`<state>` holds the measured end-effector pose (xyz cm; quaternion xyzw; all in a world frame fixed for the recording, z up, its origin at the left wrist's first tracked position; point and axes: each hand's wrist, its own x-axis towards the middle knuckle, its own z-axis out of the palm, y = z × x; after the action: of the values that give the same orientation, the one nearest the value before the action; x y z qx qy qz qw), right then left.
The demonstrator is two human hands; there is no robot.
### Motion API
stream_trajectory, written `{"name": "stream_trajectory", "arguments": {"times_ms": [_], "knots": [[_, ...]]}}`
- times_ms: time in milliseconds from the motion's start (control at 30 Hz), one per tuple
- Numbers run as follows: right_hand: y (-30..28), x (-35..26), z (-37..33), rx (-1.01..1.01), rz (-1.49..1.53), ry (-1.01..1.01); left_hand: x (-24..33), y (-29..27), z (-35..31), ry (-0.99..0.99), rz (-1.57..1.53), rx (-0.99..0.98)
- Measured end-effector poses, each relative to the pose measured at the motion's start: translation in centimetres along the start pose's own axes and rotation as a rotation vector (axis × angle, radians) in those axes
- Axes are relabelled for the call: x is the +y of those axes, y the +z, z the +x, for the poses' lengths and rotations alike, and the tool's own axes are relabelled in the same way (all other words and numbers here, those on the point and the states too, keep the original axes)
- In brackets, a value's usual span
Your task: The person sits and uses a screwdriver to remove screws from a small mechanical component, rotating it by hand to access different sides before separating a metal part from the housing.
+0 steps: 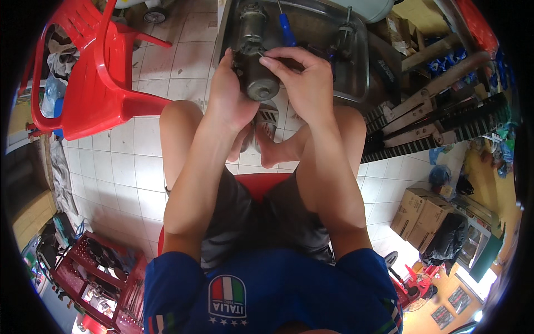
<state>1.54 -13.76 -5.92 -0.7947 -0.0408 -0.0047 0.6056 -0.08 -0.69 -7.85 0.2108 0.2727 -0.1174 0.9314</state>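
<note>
A dark metal motor [257, 72], which looks like a starter motor with a smaller cylinder [253, 25] at its far end, is held over the near left part of a metal tray [364, 69]. My left hand [228, 94] wraps round its left side and underside, closed on it. At the motor's middle, thumb and forefinger of my right hand [305, 75] pinch together. Whatever sits between those fingertips is too small to make out. Beyond my right hand lies a blue-handled screwdriver [287, 30] in the tray.
A metal tool with a threaded rod [346, 34] rests on the tray's right. Red plastic chair [100, 83] stands at left on the tiled floor. Long black-and-metal parts [423, 119] lean at right. Cardboard boxes [421, 217] and a dark red metal rack [100, 278] are nearer.
</note>
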Motion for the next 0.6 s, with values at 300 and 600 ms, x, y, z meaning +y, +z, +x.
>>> {"name": "stream_trajectory", "arguments": {"times_ms": [300, 600], "knots": [[0.4, 0.0, 0.3, -0.030, -0.030, 0.031, 0.4, -1.0, 0.0, 0.075, 0.021, -0.061], [0.6, 0.6, 0.9, -0.015, -0.017, 0.061, 0.2, -0.6, -0.3, 0.099, 0.063, -0.055]]}}
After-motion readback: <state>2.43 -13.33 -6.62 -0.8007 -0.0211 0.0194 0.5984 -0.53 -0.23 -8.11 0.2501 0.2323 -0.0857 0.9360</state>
